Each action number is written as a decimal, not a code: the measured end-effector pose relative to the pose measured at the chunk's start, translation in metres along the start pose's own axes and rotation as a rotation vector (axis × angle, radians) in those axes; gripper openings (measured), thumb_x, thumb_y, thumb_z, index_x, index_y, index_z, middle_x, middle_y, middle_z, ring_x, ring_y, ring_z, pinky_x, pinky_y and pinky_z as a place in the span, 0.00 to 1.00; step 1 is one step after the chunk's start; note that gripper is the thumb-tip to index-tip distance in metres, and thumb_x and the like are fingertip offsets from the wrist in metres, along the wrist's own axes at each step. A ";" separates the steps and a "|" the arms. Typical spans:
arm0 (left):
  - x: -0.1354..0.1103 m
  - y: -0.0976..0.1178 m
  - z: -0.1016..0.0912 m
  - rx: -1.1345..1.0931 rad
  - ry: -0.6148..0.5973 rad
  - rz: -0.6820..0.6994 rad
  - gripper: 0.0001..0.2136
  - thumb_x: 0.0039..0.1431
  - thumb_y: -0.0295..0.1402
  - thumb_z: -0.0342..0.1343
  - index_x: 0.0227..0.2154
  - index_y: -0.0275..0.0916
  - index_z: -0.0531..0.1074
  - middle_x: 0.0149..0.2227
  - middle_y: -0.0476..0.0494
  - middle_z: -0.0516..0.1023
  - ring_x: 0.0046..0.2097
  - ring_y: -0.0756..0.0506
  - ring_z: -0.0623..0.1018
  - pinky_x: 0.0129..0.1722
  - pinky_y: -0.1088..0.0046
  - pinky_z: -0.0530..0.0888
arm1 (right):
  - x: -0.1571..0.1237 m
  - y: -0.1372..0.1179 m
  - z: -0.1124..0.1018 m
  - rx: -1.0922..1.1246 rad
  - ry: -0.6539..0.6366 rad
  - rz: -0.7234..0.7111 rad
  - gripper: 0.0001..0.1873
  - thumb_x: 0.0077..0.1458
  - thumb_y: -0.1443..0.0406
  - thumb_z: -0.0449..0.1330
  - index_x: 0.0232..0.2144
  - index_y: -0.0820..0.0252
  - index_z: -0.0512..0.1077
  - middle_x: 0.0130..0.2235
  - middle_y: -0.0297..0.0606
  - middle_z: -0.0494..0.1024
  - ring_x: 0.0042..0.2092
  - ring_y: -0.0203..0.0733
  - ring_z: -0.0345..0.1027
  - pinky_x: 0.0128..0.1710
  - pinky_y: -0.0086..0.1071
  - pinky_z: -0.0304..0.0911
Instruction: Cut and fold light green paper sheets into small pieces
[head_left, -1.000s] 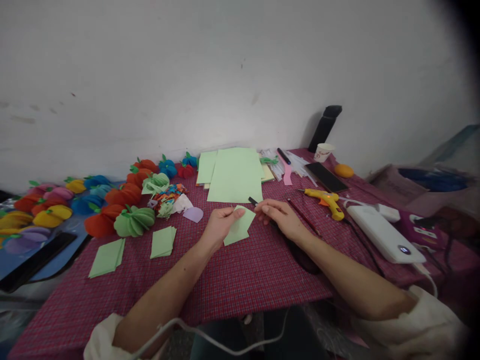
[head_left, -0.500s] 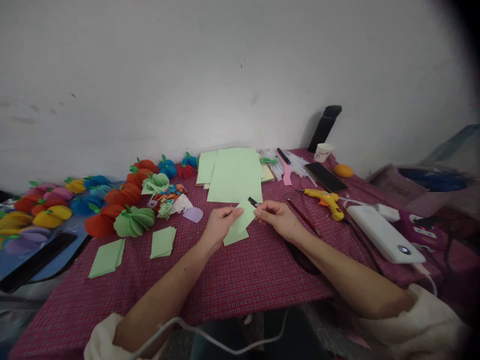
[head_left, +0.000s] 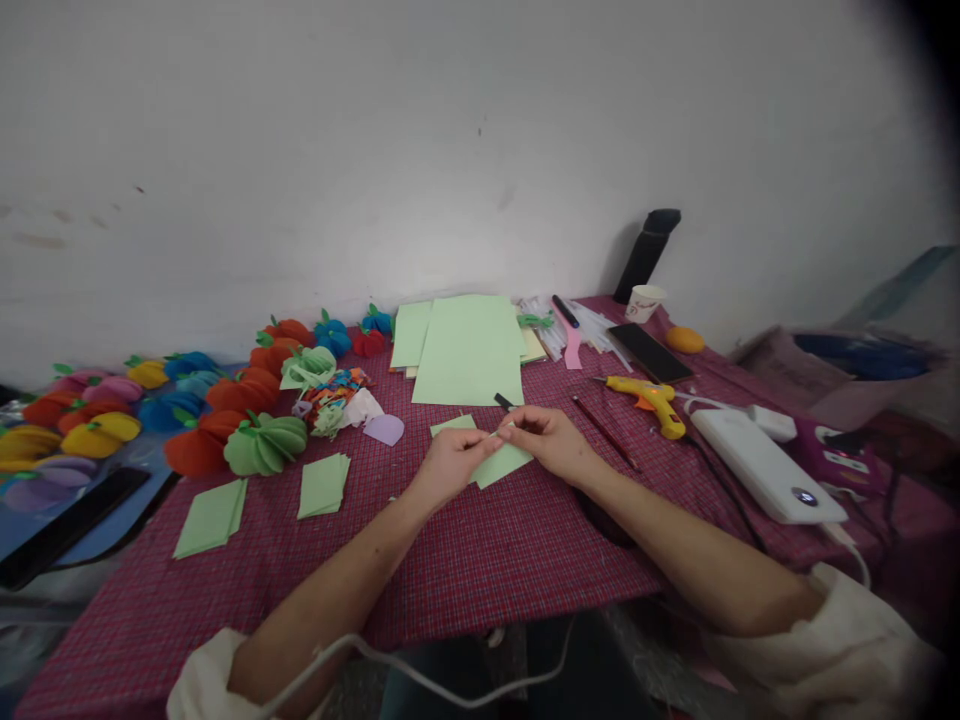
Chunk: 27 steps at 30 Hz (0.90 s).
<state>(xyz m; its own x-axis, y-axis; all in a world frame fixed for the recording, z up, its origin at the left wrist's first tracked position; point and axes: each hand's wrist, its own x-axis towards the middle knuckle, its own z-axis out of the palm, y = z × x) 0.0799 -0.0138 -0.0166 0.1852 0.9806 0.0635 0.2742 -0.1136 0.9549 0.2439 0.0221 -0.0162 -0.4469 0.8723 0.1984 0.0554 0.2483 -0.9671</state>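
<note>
My left hand [head_left: 448,463] and my right hand [head_left: 551,443] meet over the near middle of the table. Thumbs and fingers of both are pinched on a small pale green paper [head_left: 502,463]. Part of it is hidden by the fingers. More pale green paper [head_left: 452,424] shows just beyond my left hand; I cannot tell whether it is the same piece. A short black object [head_left: 503,401] lies just past my right fingertips. Larger green sheets [head_left: 472,350] are stacked behind. To the left are two small piles of cut green paper [head_left: 322,486] [head_left: 211,517].
Paper pumpkins [head_left: 266,443] in several colours crowd the left, beside paper scraps [head_left: 339,400]. On the right are a pencil [head_left: 606,433], a yellow glue gun [head_left: 646,397], a phone [head_left: 649,353], a white power bank [head_left: 765,465] and a paper cup [head_left: 645,303]. A white cable [head_left: 450,697] crosses in front.
My hands have come closer together, and the right fingers now meet the left ones on the paper. The green paper, earlier held raised between them, now sits lower and differently angled.
</note>
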 end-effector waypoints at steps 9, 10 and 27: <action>0.001 -0.001 0.000 0.010 -0.003 -0.005 0.19 0.49 0.46 0.52 0.15 0.35 0.65 0.16 0.54 0.53 0.20 0.55 0.54 0.18 0.78 0.50 | 0.000 -0.006 -0.007 -0.013 0.043 0.032 0.11 0.46 0.59 0.58 0.24 0.61 0.72 0.23 0.31 0.71 0.24 0.31 0.59 0.26 0.26 0.54; 0.001 -0.001 0.000 0.002 -0.003 -0.022 0.19 0.49 0.46 0.52 0.15 0.34 0.66 0.16 0.54 0.54 0.20 0.55 0.55 0.18 0.78 0.50 | 0.001 -0.007 -0.010 -0.017 0.054 0.046 0.11 0.46 0.58 0.58 0.24 0.61 0.73 0.22 0.31 0.71 0.24 0.31 0.59 0.26 0.27 0.55; 0.000 -0.009 -0.003 -0.007 -0.108 -0.065 0.19 0.50 0.47 0.50 0.19 0.33 0.68 0.18 0.54 0.58 0.21 0.55 0.57 0.19 0.79 0.52 | -0.001 0.000 -0.004 -0.157 -0.045 0.037 0.12 0.47 0.58 0.57 0.25 0.62 0.71 0.23 0.32 0.70 0.25 0.32 0.58 0.25 0.27 0.54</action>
<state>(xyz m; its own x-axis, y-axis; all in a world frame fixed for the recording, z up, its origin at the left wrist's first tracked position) 0.0741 -0.0125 -0.0244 0.2676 0.9631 -0.0302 0.2826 -0.0485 0.9580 0.2479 0.0232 -0.0154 -0.4813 0.8633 0.1521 0.2103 0.2822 -0.9360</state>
